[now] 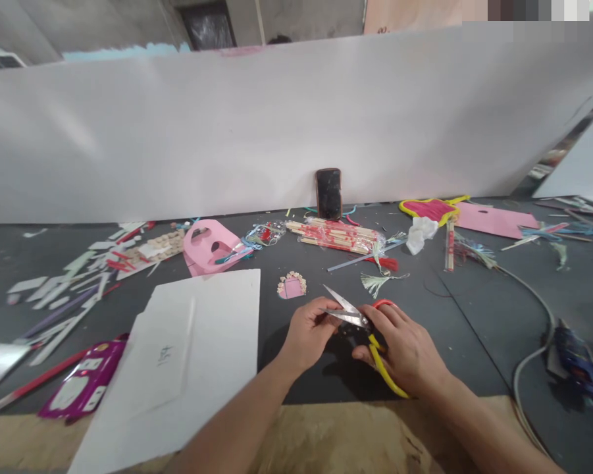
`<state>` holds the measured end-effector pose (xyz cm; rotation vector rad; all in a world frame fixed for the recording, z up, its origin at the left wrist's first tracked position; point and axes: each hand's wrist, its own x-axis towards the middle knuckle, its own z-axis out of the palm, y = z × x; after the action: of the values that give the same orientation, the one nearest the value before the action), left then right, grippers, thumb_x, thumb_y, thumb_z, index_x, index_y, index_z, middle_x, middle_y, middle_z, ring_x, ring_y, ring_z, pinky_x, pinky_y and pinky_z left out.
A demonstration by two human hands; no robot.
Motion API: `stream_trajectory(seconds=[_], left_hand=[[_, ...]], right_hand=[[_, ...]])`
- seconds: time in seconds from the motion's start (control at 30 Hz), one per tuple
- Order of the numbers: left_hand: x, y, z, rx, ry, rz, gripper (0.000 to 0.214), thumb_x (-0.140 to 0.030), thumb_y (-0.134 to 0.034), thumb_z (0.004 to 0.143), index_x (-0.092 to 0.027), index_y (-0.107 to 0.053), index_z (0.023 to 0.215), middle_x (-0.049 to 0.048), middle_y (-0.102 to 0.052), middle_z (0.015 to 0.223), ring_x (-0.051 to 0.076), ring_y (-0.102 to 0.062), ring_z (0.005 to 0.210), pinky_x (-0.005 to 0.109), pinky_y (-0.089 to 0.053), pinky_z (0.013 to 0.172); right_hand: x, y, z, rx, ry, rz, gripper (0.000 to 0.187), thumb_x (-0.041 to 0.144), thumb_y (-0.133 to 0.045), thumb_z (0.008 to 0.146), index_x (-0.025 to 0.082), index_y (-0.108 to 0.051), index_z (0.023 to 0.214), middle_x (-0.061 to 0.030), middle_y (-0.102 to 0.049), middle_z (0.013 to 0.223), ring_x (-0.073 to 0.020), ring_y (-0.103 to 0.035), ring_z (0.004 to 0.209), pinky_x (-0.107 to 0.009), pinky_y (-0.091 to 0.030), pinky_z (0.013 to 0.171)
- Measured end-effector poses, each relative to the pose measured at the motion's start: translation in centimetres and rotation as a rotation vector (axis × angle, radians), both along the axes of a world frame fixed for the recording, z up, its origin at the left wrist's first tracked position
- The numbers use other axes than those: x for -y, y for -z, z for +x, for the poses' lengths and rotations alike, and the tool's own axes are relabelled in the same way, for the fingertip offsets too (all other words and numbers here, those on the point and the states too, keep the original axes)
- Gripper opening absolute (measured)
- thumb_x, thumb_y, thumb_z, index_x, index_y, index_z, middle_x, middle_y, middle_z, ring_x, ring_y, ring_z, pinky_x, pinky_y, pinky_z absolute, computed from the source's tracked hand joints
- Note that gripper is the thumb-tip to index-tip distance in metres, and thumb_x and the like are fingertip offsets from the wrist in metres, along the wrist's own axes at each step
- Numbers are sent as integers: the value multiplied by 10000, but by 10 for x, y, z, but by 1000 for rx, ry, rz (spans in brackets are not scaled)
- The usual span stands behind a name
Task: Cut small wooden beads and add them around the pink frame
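Observation:
In my right hand [407,345] is a pair of scissors [349,313], its blades apart and pointing left. A red handle loop shows at my fingers. A yellow strip [387,372] runs down below my palm; I cannot tell if it belongs to the handles. My left hand [307,336] is closed in a pinch beside the lower blade, and whatever lies between its fingertips is hidden. Under the blades is a dark patch, too unclear to name. Just beyond my left hand lies a small pink piece [292,288] edged with pale beads or chips.
A white board [222,329] lies at left, near a purple packet [86,382]. Farther back are a pink cutout [210,243], wrapped chopsticks [338,235] and a propped phone [328,192]. A blue glue gun [580,362] and its grey cable [543,299] occupy the right.

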<state>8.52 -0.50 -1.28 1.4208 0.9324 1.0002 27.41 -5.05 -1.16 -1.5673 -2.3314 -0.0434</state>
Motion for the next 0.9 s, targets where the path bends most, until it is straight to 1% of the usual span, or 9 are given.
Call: stream_trajectory(seconds=[0.1,0.2,0.33,0.43,0.57,0.63,0.73,0.9], left_hand=[[0,0,0,3,12,5,95,-202,-570,778,-146,-643,753,-20,-541,647,86,-481,564,186,-383,544],[0,0,0,5,8,20,114,-215,-577,784,-140,-645,733,-13,-543,660,87,-486,582,186,-386,553],[1,3,1,22,-11,-25,162,-284,-592,795,-139,-651,756,-17,-533,647,87,-476,546,188,-382,513],[3,5,3,18,-12,-47,182,-308,-595,801,-139,-650,760,-19,-535,639,85,-463,527,191,-380,502],[4,1,4,58,-29,-20,128,-267,-630,778,-140,-649,786,10,-607,735,108,-534,628,201,-423,584],[5,-1,4,68,-54,24,89,-229,-639,764,-141,-650,759,14,-614,734,116,-548,657,204,-429,606],[4,-1,3,53,-86,92,82,-171,-613,760,-144,-651,692,-1,-579,667,106,-520,621,197,-406,576],[3,3,0,64,-78,131,128,-87,-567,719,-158,-674,722,-14,-572,654,94,-506,585,192,-395,554]], right_hand=[[0,4,1,-23,-23,28,433,463,-475,878,160,-513,1185,-114,-633,976,-232,-622,849,-327,-497,694],[1,4,2,-34,-32,25,434,474,-454,896,155,-520,1183,-107,-649,948,-220,-635,792,-312,-494,660],[6,3,0,-30,-27,27,415,460,-398,927,143,-527,1162,-103,-664,921,-211,-640,730,-299,-482,611],[7,4,0,-25,-11,14,383,453,-393,932,155,-539,1122,-91,-673,897,-203,-642,707,-286,-471,587],[5,5,-1,-22,26,29,370,455,-419,919,173,-533,1130,-85,-675,915,-212,-651,745,-290,-474,593],[4,4,-2,-19,28,33,388,464,-433,908,174,-525,1149,-89,-668,936,-224,-652,775,-306,-483,610],[4,1,-3,1,32,17,438,508,-474,869,178,-523,1152,-96,-652,950,-246,-645,798,-337,-489,622],[5,-6,-6,21,46,-17,563,559,-562,777,183,-504,1192,-112,-619,982,-277,-615,875,-374,-497,663]])
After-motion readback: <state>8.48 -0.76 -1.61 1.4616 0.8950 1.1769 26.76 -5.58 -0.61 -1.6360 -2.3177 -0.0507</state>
